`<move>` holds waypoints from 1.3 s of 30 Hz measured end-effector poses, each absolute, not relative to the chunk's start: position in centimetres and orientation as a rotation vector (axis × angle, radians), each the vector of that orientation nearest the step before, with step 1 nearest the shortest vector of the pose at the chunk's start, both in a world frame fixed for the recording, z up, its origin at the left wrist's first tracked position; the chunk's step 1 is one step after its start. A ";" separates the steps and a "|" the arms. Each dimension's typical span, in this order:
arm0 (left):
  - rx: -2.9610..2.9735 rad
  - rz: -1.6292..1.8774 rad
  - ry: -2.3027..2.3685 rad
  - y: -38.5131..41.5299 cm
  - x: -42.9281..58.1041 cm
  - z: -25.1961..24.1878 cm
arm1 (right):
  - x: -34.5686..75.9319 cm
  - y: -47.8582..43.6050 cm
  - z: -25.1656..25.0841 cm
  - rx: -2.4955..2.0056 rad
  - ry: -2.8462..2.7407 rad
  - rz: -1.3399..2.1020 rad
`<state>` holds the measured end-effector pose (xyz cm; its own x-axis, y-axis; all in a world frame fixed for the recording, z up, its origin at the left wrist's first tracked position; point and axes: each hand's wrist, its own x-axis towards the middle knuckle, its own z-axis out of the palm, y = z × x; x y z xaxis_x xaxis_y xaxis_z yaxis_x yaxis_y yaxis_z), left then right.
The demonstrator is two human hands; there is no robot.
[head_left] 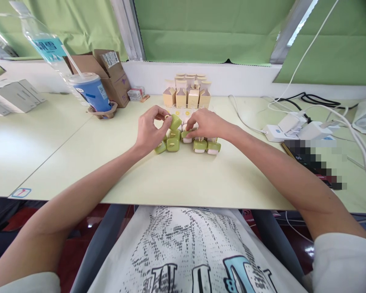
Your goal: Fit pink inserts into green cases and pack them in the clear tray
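Several small green and white cube-shaped pieces (pixel 201 145) lie in a cluster at the middle of the pale yellow table (pixel 183 179). My left hand (pixel 151 130) is closed in a pinch on one green piece (pixel 176 121), lifted slightly above the cluster. My right hand (pixel 205 124) rests over the right part of the cluster, fingers curled down on a piece I cannot make out. Behind both hands stands a group of small beige carton-shaped boxes (pixel 187 95).
A blue cup with a straw (pixel 93 92) and a clear water bottle (pixel 45 44) stand at the back left beside brown cardboard boxes (pixel 111 75). White chargers and cables (pixel 295 128) lie at the right. Grey boxes (pixel 14 95) sit far left.
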<state>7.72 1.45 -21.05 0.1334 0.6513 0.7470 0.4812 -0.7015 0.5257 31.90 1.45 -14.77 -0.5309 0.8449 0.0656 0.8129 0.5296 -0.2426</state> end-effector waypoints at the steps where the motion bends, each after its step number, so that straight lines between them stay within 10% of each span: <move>1: 2.243 1.618 1.129 1.5 7.7 -21.1 | 31.8 1.3 -14.7 -1.436 -2.599 0.258; 39: 2.004 1.660 0.990 4.3 7.4 -23.5 | 36.0 5.3 -16.2 -1.640 -2.487 0.238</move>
<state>7.38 4.32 -23.48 0.0664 0.7040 0.7071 0.2875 -0.6921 0.6621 36.02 5.26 -16.17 -0.3895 0.9201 0.0402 0.8957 0.3886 -0.2159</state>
